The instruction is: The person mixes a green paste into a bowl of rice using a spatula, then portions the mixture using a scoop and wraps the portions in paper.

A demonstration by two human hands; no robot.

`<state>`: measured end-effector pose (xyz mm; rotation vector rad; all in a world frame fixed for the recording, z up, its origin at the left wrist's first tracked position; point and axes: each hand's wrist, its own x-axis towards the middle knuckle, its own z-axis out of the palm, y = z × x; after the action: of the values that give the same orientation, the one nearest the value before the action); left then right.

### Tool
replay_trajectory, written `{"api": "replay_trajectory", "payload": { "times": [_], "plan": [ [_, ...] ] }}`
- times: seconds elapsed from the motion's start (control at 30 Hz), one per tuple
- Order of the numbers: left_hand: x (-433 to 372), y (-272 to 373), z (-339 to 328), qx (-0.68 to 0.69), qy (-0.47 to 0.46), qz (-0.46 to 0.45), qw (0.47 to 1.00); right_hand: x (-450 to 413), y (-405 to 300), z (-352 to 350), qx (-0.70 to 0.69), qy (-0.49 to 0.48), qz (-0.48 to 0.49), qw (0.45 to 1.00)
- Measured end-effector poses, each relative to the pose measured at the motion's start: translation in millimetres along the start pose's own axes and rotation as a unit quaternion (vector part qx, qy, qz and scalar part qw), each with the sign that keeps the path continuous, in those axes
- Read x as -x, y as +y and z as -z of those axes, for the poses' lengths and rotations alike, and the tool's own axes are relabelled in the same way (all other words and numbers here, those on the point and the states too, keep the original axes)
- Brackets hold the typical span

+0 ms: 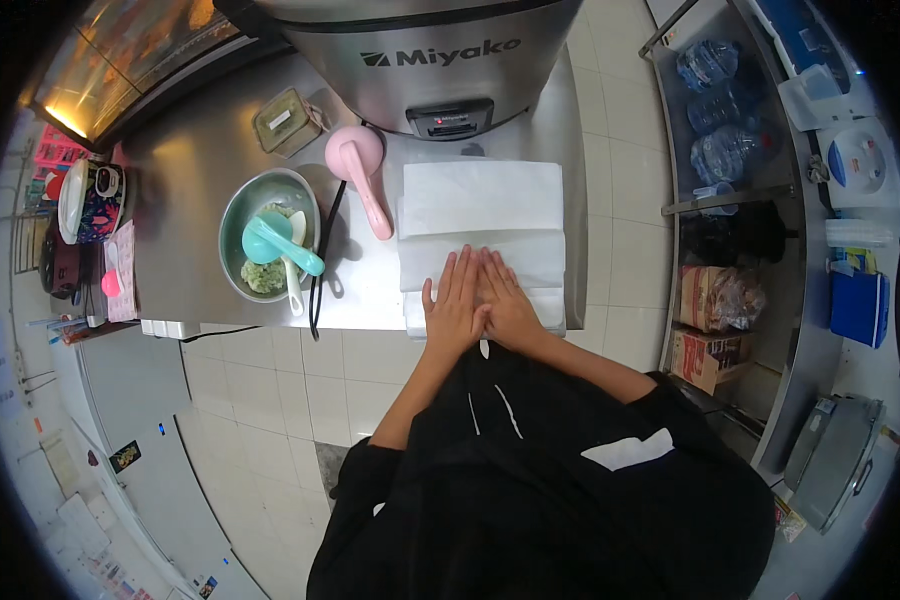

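Both my hands lie flat, side by side, on a stack of white folded paper sheets (483,196) at the steel counter's front edge. My left hand (454,304) and my right hand (506,304) touch at the thumbs, fingers pointing away from me; neither grips anything. Left of the stack rests a pink ladle-like scoop (367,191). Farther left, a metal bowl (229,244) holds a pale green-white food (264,277), with a turquoise scoop (281,241) and a white spoon (294,289) in it.
A large Miyako rice cooker (450,82) stands behind the paper. A lidded square container (289,122) sits behind the bowl, and a black cable (328,240) runs over the counter's front edge. Steel shelving with water bottles (720,154) is on the right.
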<state>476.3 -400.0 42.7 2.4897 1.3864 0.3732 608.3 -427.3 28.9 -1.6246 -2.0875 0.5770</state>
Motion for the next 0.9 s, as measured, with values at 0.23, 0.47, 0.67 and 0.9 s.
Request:
{"api": "replay_trajectory", "payload": {
  "times": [0.23,0.47,0.67,0.9],
  "plan": [
    [12,-21,-21,-0.008,0.021,0.11,0.994,21,18,10,0.012,0.082,-0.141,0.987],
    [-27,-74,-6,0.118,-0.006,-0.082,0.99,-6,79,37,-0.06,-0.031,-0.04,0.997],
    [-43,-84,-3,0.316,-0.047,0.024,0.947,-24,71,35,-0.161,-0.006,-0.154,0.975],
    [-43,-40,-1,0.062,0.037,0.157,0.985,-48,30,33,-0.019,0.051,-0.288,0.956]
  ]
}}
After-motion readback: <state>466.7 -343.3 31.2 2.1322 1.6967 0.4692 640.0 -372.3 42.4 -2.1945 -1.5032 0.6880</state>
